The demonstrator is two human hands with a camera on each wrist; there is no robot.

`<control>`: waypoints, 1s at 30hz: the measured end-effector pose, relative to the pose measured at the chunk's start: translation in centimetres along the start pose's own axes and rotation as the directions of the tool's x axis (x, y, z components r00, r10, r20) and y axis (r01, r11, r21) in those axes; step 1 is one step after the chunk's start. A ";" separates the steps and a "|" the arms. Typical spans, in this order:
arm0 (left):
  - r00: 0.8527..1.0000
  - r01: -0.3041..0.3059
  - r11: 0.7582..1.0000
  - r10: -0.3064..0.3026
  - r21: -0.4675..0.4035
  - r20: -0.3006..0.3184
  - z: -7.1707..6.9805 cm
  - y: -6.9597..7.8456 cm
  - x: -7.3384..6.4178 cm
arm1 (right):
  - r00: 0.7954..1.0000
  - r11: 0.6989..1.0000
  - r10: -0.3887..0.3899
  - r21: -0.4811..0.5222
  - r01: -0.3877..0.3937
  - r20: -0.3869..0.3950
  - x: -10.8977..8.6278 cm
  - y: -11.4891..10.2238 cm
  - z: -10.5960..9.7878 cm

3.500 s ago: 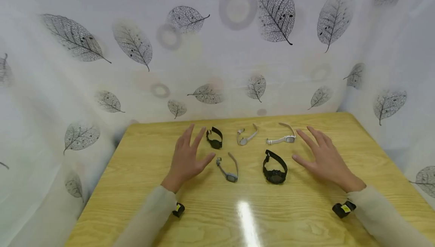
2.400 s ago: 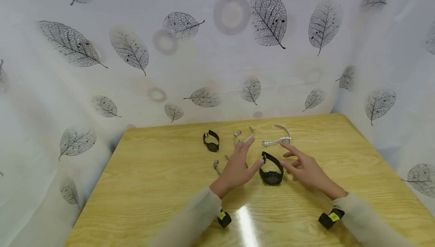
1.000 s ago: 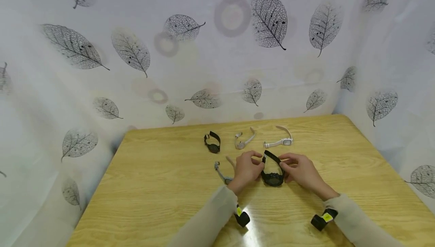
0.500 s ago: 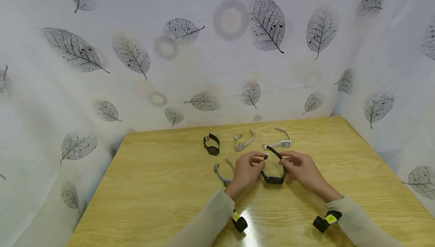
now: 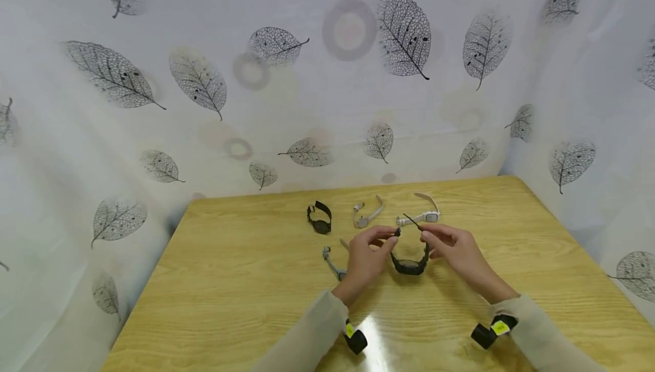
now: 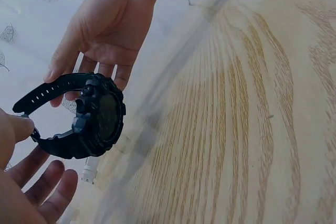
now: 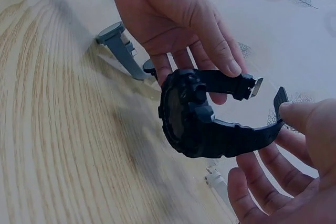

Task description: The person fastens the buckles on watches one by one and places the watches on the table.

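A black chunky sports watch [image 5: 409, 268] is held above the table by both hands, its strap unbuckled and spread in a U. My left hand [image 5: 366, 258] pinches the buckle-end strap between thumb and fingers; in the right wrist view the metal buckle [image 7: 256, 87] sticks out past that thumb. Between thumb and fingers, my right hand [image 5: 459, 255] pinches the holed strap end [image 6: 47, 94], whose tip points up and away in the head view. The watch face hangs at the bottom, turned toward the near side. A gap separates the two strap ends.
Behind lie a small black watch [image 5: 320, 226], a pale watch [image 5: 363, 222] and a white watch [image 5: 431, 217]. A grey watch [image 5: 330, 261] lies beside my left hand, partly hidden by it. The wooden table [image 5: 230, 292] meets a leaf-print curtain [image 5: 348, 93] at the back.
Both hands came in from the sides, took hold of the black sports watch lying on the table and lifted it. Its strap now stands upright, the ends pulled apart. The other watches stayed put.
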State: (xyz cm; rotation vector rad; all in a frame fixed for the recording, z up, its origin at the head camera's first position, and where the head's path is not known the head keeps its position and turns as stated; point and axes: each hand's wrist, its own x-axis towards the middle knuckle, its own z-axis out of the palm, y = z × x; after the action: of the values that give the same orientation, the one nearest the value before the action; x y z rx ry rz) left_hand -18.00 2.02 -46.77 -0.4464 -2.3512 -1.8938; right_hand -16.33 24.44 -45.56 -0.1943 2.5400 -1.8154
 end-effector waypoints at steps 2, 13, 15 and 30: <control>1.000 -0.011 1.000 0.011 -0.006 -0.012 -0.2 0.0 0.0 | 1.000 1.000 -0.004 0.013 0.004 0.008 0.1 -0.1 0.0; 0.998 0.050 0.959 -0.035 -0.279 0.060 -1.2 0.5 0.1 | 0.997 0.997 -0.066 0.035 0.065 0.029 0.3 0.0 0.2; 0.997 0.046 0.955 -0.027 -0.294 0.067 -1.4 0.5 0.1 | 0.997 0.996 -0.075 0.052 0.073 0.036 0.3 0.1 0.2; 0.996 0.008 0.953 0.020 -0.304 0.090 -1.5 0.4 0.1 | 0.986 0.987 -0.128 0.115 0.115 0.106 0.0 0.1 0.5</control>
State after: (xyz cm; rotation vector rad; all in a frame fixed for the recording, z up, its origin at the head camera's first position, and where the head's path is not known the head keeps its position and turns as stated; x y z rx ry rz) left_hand -18.14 0.64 -46.07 -0.5755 -2.1079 -2.2897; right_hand -16.27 23.97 -45.79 -0.4457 2.3955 -1.9176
